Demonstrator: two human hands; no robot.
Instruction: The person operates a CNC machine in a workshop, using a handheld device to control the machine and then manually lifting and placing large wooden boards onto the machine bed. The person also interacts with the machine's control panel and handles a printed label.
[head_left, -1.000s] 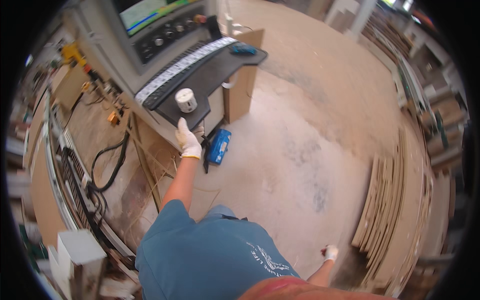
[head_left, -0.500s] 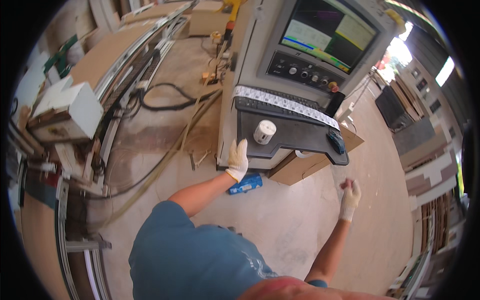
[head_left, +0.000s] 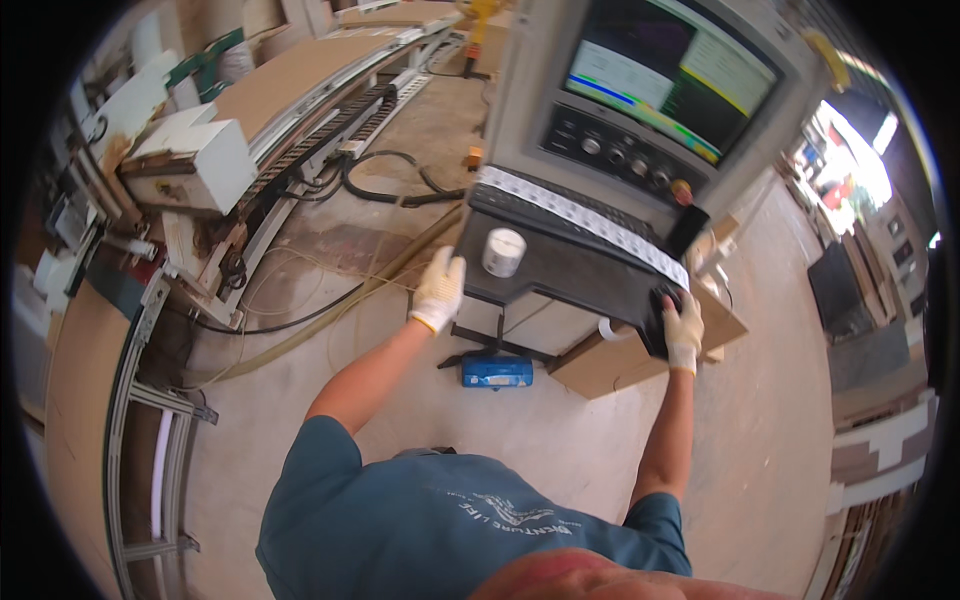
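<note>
In a white knitted glove, my left hand [head_left: 439, 286] is at the left front edge of the console's black shelf [head_left: 570, 275]. Its fingers are stretched out, and nothing shows in them. My right hand [head_left: 684, 335], gloved the same way, rests over the computer mouse [head_left: 664, 297] at the shelf's right end, hiding most of it. Near my left hand, a roll of white labels [head_left: 503, 252] stands on the shelf. Behind it is a black keyboard [head_left: 530, 214] with a long strip of white printed labels [head_left: 580, 216] lying across it.
Above the keyboard are a button panel [head_left: 620, 160] and a lit screen [head_left: 670, 75]. Under the shelf, a blue case [head_left: 497, 371] sits on the floor beside a brown board box [head_left: 610, 365]. Cables and hoses [head_left: 300, 322] cross the floor at left, near a long machine bed [head_left: 300, 85].
My right hand has moved up from beside the shelf onto the mouse. My left hand has shifted slightly left and up along the shelf edge. The view has turned a little.
</note>
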